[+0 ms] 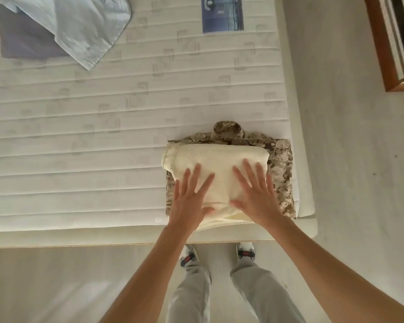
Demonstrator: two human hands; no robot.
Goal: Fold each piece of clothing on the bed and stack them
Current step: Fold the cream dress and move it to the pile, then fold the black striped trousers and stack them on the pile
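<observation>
Cream garment (216, 170), folded, lies under both your palms on the camouflage shirt (281, 170) near the bed's (79, 148) near right corner.

Your left hand (191, 198) and right hand (257, 193) lie flat on it, fingers straight and spread, pressing down and grasping nothing; a beaded trim runs along its left and near edges. The camouflage shirt beneath is folded too, its collar pointing away from you and its right side showing past the cream one. Far across the mattress, at the top left, a pale blue shirt (84, 26) lies unfolded over a lavender piece (23, 40). A blue label (222, 14) sits on the mattress at the far edge. Your shoes show on the floor (336, 136) below.
</observation>
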